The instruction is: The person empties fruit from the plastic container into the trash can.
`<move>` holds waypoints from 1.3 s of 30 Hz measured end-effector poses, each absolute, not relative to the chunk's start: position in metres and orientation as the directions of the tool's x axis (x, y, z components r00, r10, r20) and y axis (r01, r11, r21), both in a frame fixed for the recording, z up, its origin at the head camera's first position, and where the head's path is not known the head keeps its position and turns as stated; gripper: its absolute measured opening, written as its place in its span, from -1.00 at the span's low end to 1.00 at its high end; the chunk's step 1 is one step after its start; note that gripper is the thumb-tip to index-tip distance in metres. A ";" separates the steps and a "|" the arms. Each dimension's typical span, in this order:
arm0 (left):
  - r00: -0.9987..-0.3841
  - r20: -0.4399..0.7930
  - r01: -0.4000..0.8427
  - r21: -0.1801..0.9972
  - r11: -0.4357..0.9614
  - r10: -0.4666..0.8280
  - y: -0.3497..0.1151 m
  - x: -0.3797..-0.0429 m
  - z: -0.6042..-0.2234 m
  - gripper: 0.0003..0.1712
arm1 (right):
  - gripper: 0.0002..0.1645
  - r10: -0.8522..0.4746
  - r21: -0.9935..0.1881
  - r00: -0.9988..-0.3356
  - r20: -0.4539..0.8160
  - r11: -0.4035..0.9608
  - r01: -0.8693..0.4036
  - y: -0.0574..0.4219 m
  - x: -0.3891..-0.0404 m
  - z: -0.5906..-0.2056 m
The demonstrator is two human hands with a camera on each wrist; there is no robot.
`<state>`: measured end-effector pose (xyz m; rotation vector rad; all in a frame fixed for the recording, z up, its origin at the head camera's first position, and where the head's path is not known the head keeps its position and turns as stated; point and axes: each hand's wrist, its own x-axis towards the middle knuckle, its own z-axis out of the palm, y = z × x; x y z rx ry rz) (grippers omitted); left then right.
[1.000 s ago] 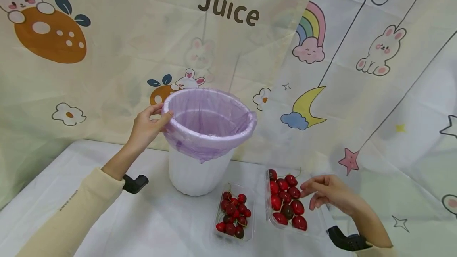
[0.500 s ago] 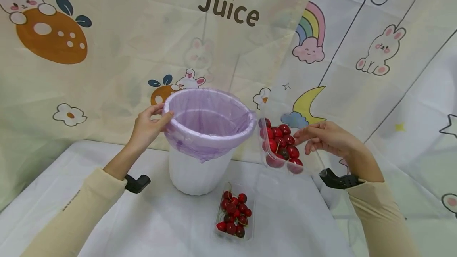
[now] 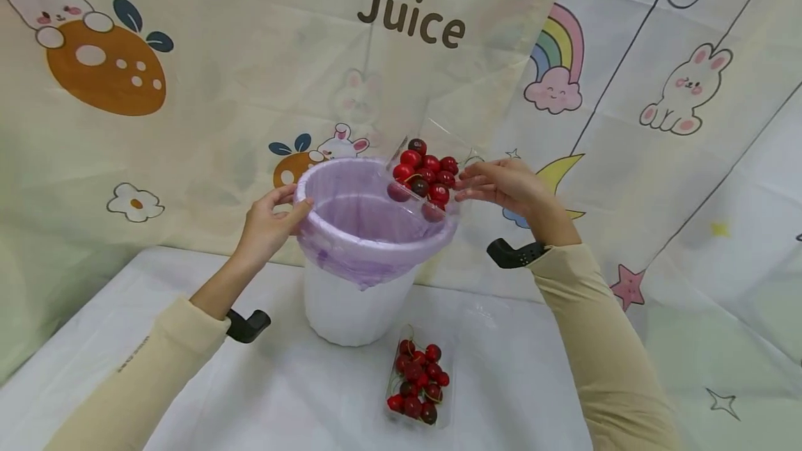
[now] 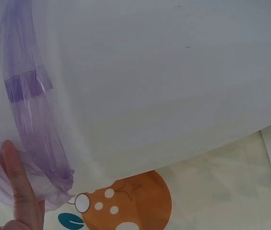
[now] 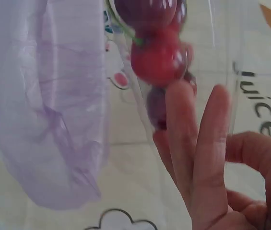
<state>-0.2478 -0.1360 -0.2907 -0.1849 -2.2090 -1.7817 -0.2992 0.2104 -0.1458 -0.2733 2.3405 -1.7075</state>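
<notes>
A white trash bin (image 3: 354,308) lined with a purple plastic bag (image 3: 376,259) stands on the table. My left hand (image 3: 268,221) grips its left rim, thumb on the near side; the left wrist view shows a finger (image 4: 20,187) against the bag. Over the bin's right rim, my right hand (image 3: 504,186) holds a clear plastic box (image 3: 441,134) of large cherries (image 3: 427,172), tilted toward the opening. The right wrist view shows fingers against the box wall, with cherries (image 5: 158,60) behind it. A second clear box of smaller cherries (image 3: 416,378) sits on the table before the bin.
A white cloth (image 3: 250,388) covers the table. Close behind the bin hangs a printed curtain (image 3: 238,54) with cartoon rabbits and the word Juice. A black wrist mount (image 3: 515,254) is on the right wrist, and another black mount (image 3: 247,326) on the left.
My right hand has lifted the box of large cherries off the table and carried it up and left, over the bin's rim. My left hand has stayed on the rim.
</notes>
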 end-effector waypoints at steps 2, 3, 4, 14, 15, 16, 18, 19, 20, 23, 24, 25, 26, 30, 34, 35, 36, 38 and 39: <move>-0.948 0.309 0.285 0.933 0.220 -0.083 -0.136 -0.248 -0.292 -0.20 | -0.54 -0.248 -0.960 -0.967 -0.063 0.281 -0.010 0.196 -0.308 -0.152; -0.947 0.310 0.286 0.933 0.221 -0.084 -0.136 -0.248 -0.292 -0.20 | -0.58 -0.237 -0.963 -0.970 -0.057 0.269 -0.009 0.190 -0.313 -0.156; -0.947 0.311 0.286 0.932 0.222 -0.085 -0.137 -0.248 -0.292 -0.20 | -0.62 -0.229 -0.965 -0.972 -0.052 0.263 -0.011 0.184 -0.317 -0.160; -0.943 0.322 0.298 0.928 0.222 -0.083 -0.134 -0.251 -0.294 -0.25 | -0.82 -0.184 -0.872 -0.980 0.072 0.466 -0.151 0.156 -0.331 -0.201; -0.942 0.326 0.301 0.927 0.223 -0.084 -0.134 -0.251 -0.294 -0.25 | -0.82 -0.188 -0.850 -0.977 0.100 0.493 -0.183 0.155 -0.331 -0.204; -0.940 0.330 0.304 0.926 0.226 -0.085 -0.134 -0.251 -0.294 -0.25 | -0.81 -0.195 -0.827 -0.972 0.133 0.519 -0.217 0.154 -0.331 -0.207; -0.938 0.335 0.308 0.923 0.230 -0.087 -0.134 -0.252 -0.294 -0.24 | -0.80 -0.212 -0.780 -0.956 0.202 0.555 -0.288 0.152 -0.330 -0.212; -0.937 0.337 0.310 0.922 0.232 -0.088 -0.135 -0.252 -0.295 -0.24 | -0.80 -0.216 -0.741 -0.946 0.241 0.588 -0.324 0.151 -0.330 -0.215; -0.937 0.338 0.310 0.922 0.233 -0.089 -0.135 -0.252 -0.295 -0.24 | -0.80 -0.225 -0.708 -0.934 0.277 0.610 -0.357 0.150 -0.330 -0.217; -0.937 0.339 0.312 0.922 0.229 -0.089 -0.136 -0.252 -0.296 -0.24 | -0.80 -0.235 -0.611 -0.892 0.386 0.659 -0.438 0.145 -0.330 -0.223; -0.936 0.339 0.313 0.923 0.226 -0.089 -0.136 -0.252 -0.296 -0.24 | -0.80 -0.235 -0.580 -0.878 0.418 0.674 -0.457 0.144 -0.330 -0.225; -0.936 0.341 0.315 0.922 0.224 -0.088 -0.136 -0.253 -0.296 -0.24 | -0.81 -0.233 -0.561 -0.864 0.447 0.679 -0.474 0.143 -0.330 -0.226; -0.936 0.342 0.316 0.922 0.223 -0.088 -0.136 -0.253 -0.296 -0.24 | -0.81 -0.235 -0.558 -0.852 0.468 0.669 -0.491 0.142 -0.329 -0.228; -0.934 0.347 0.320 0.921 0.223 -0.090 -0.135 -0.253 -0.296 -0.24 | -0.84 -0.251 -0.509 -0.786 0.564 0.643 -0.571 0.141 -0.327 -0.234; -0.933 0.346 0.319 0.920 0.226 -0.094 -0.135 -0.252 -0.296 -0.25 | -0.83 -0.281 -0.419 -0.705 0.651 0.641 -0.643 0.140 -0.326 -0.238; -0.934 0.345 0.318 0.921 0.224 -0.095 -0.135 -0.251 -0.296 -0.25 | -0.82 -0.285 -0.406 -0.692 0.664 0.640 -0.652 0.140 -0.326 -0.238; -0.934 0.344 0.317 0.922 0.222 -0.096 -0.135 -0.251 -0.295 -0.25 | -0.82 -0.287 -0.393 -0.681 0.674 0.641 -0.660 0.140 -0.326 -0.238; -0.934 0.343 0.315 0.923 0.221 -0.099 -0.134 -0.251 -0.295 -0.25 | -0.82 -0.291 -0.381 -0.665 0.688 0.635 -0.672 0.140 -0.326 -0.239; -0.934 0.342 0.315 0.923 0.220 -0.100 -0.134 -0.251 -0.295 -0.25 | -0.82 -0.294 -0.375 -0.657 0.694 0.631 -0.679 0.139 -0.325 -0.239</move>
